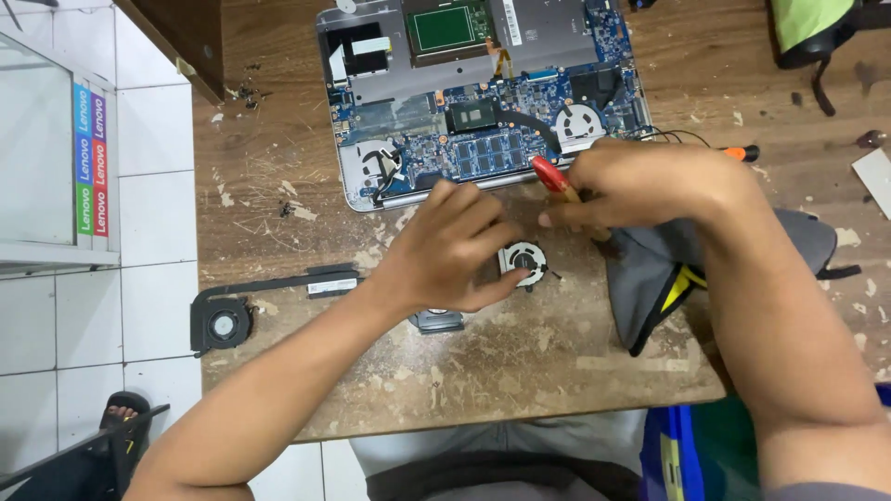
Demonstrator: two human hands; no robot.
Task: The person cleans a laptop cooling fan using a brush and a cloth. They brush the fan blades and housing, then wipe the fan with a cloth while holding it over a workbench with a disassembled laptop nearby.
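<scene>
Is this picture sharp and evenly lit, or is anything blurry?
Head view: even, soft light, only faint shadows under the left hand and right hand; the opened laptop looks sharp, the red-handled tool slightly soft; no strong glare.

Left hand (445, 249): bare, no ring, no watch, no glove. Left forearm bare up to elbow, no sleeve in view. Right hand (640, 186): bare, no jewellery, nails short. Right forearm bare; thin strip of grey short sleeve (826, 492) shows at upper arm, bottom right corner. Light grey fabric over lap (520, 441) at bottom edge, dark waistband-like band (501, 478) below it. Foot in black open sandal (125, 417), bare toes visible, bottom left.
</scene>
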